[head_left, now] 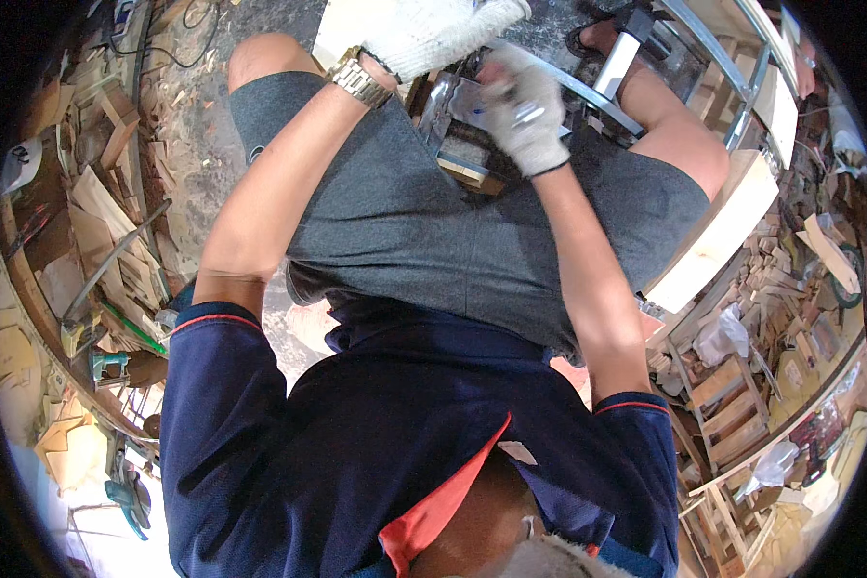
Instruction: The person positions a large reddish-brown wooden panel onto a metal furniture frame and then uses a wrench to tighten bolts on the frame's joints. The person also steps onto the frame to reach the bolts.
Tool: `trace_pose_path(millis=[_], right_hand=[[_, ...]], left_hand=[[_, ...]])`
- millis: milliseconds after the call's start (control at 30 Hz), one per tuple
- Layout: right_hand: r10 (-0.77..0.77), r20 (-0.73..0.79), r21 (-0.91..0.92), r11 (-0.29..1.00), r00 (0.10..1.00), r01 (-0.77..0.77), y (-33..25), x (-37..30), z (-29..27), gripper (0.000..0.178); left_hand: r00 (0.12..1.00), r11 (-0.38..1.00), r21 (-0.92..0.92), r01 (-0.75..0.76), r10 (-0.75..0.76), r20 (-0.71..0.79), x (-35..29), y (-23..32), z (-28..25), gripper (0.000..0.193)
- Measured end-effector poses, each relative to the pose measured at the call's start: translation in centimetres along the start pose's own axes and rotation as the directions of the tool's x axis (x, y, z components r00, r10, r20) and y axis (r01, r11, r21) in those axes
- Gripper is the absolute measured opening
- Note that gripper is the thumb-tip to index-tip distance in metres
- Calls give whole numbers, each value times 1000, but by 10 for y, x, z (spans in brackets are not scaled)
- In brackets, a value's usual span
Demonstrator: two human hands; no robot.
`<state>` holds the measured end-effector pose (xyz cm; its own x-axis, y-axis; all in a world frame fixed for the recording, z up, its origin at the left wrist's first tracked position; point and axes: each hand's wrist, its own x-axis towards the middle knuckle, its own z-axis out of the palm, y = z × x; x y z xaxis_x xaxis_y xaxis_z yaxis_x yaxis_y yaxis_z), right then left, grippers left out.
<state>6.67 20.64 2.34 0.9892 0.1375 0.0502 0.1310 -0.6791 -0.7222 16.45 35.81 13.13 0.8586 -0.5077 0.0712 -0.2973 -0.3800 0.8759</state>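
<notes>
While the gloved left hand [438, 37] lies left of the curved metal rail [580, 90], its fingers reach out nearly straight and close together toward the rail's far end, overlapping the edge of a pale board [337, 29]; whether they press on it cannot be told. The board sits farther left of the rail. Just on the rail's near-left side, the gloved right hand [530, 96] has its fingers bent partway inward, blurred, with a silvery piece [527, 116] showing against the glove; whether it is gripped cannot be told. Left of the rail are also a metal fixture [438, 106] and a wooden block [467, 171]. Well left of the rail, a mark [255, 152] on the grey shorts [405, 212] is too small to read.
</notes>
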Motion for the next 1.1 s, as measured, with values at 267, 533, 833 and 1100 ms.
trace_pose_path(millis=[267,533,833,1100], right_hand=[[-117,-122,-12,993,986,117,-19,-26,12,22],[245,-268,548,834,932,-61,4,-25,-10,50],[292,-79,834,543,953,-97,23,-8,-16,56],[326,22,804,557,945,-211,28,0,-18,48]], left_hand=[[999,993,109,40,-40,3,0,5,-2,29],[1000,992,126,19,-21,11,-7,8,-3,24],[984,984,66,-167,171,-55,-30,-12,5,16],[993,994,79,-81,87,-77,-96,-16,12,21]])
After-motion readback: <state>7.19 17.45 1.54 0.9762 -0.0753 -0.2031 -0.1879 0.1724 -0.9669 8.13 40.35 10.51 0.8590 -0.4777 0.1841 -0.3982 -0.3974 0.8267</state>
